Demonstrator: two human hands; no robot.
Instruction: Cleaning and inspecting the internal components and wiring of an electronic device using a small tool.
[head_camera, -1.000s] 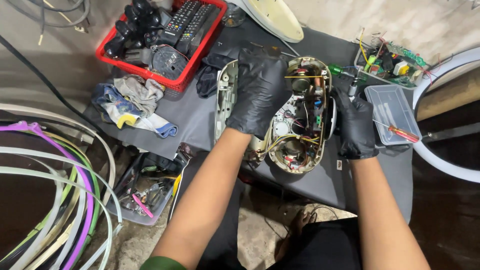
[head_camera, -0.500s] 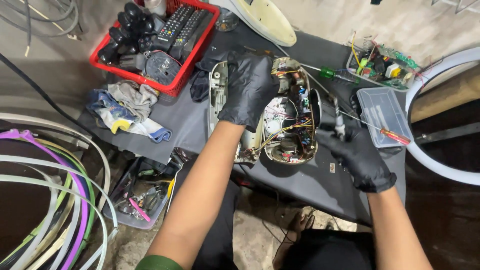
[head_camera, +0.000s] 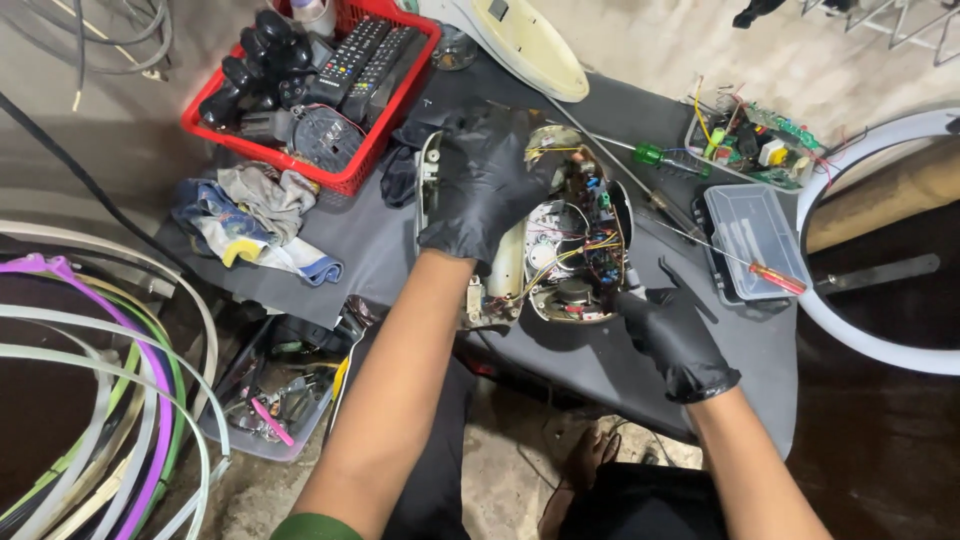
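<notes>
An opened white device (head_camera: 560, 250) lies on the dark table (head_camera: 620, 370), its circuit board, coloured wires and a round speaker exposed. My left hand (head_camera: 485, 180), in a black glove, lies over the top left of the device and grips its casing. Also gloved in black, my right hand (head_camera: 675, 335) sits at the device's lower right rim. Its fingers are curled and the fingertips pinch the rim. What lies under the left palm is hidden.
A red basket (head_camera: 400, 110) of remote controls and black parts stands at the back left, rags (head_camera: 255, 215) beside it. To the right are a clear plastic box (head_camera: 750, 235), a red-handled screwdriver (head_camera: 775, 277), a green-handled screwdriver (head_camera: 650, 155), a tray of circuit parts (head_camera: 755, 140) and a white ring (head_camera: 850, 320). Hoops (head_camera: 90, 400) lean below left.
My right hand left the device's right side, drew back toward the near edge, then came back to its lower right rim. The left hand stayed on the casing.
</notes>
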